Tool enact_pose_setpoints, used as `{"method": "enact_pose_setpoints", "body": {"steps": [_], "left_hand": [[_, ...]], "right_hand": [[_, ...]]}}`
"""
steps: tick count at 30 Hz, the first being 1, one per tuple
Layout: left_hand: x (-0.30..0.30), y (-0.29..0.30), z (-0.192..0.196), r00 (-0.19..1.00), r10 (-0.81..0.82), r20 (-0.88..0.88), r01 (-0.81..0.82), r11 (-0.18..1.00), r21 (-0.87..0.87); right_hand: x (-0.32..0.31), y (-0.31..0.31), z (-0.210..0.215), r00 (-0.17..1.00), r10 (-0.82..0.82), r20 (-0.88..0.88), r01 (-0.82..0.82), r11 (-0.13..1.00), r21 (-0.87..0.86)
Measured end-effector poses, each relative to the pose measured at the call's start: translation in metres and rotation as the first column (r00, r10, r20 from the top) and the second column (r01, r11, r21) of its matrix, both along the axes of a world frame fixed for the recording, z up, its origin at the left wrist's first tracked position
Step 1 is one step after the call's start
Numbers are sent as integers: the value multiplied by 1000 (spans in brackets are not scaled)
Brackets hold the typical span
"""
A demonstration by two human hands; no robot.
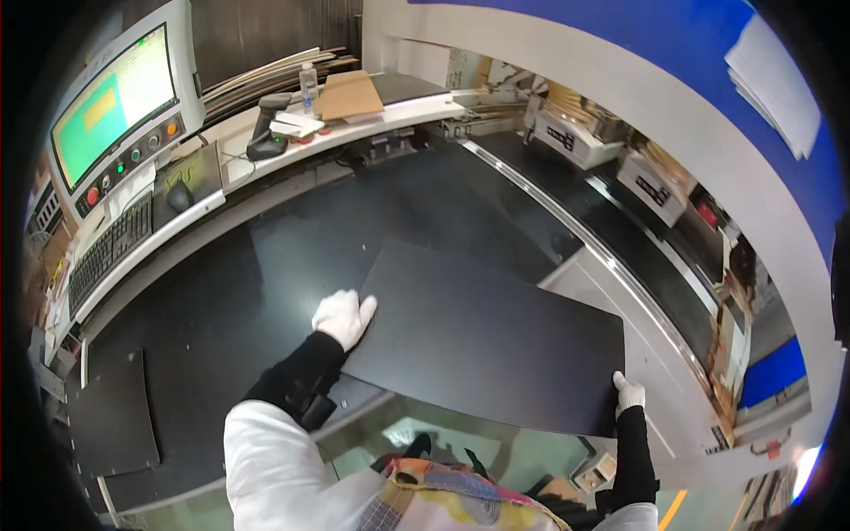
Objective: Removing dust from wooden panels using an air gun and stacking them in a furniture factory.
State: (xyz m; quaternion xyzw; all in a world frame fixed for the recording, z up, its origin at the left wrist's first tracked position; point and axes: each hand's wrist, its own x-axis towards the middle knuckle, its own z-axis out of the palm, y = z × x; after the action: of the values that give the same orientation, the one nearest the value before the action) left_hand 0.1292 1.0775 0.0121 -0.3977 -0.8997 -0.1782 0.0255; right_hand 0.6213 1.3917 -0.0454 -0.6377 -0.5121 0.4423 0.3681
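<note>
Both gloved hands are on the big black panel (487, 341) now. The left hand (343, 317) lies spread and flat on the panel's near-left edge, pressing rather than clenching. The right hand (629, 392) is closed around the panel's near-right corner, fingers curled under the edge as far as can be seen. The panel lies tilted across the black worktable (266, 265), its far-left corner out toward the middle of the table, its right side reaching over the pale ledge beside the machine's shiny rail (567, 226), and its near edge hanging past the table's front edge. So the sheet is up on the table and in hand, but it is not yet squared to any edge, and that looks like the part left to do. A smaller dark panel (115, 416) waits at the table's front-left corner. At the far-left edge sit the monitor (115, 102), keyboard (111, 248) and handheld scanner (266, 128), all untouched.
</note>
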Motion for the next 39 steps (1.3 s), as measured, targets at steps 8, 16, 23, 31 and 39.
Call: {"method": "enact_pose_setpoints", "body": {"steps": [8, 16, 23, 31, 39], "left_hand": [[-1, -70, 12, 935, -325, -141, 325, 945, -22], [-29, -21, -7, 960, -240, -145, 233, 970, -65], [-84, 69, -5, 965, -134, -224, 134, 991, -17], [-132, 175, -12, 969, -44, -242, 60, 996, 59], [-143, 227, -18, 957, -23, -288, 42, 997, 59]], "right_hand": [[-141, 150, 21, 959, 201, 202, -222, 971, 87], [-380, 124, 111, 92, 720, 687, -950, 269, -155], [-455, 83, 61, 63, 266, 962, -998, 31, 56], [-546, 186, 38, 238, 317, 918, -971, 72, 227], [-550, 236, 32, 305, 311, 900, -951, 46, 306]]}}
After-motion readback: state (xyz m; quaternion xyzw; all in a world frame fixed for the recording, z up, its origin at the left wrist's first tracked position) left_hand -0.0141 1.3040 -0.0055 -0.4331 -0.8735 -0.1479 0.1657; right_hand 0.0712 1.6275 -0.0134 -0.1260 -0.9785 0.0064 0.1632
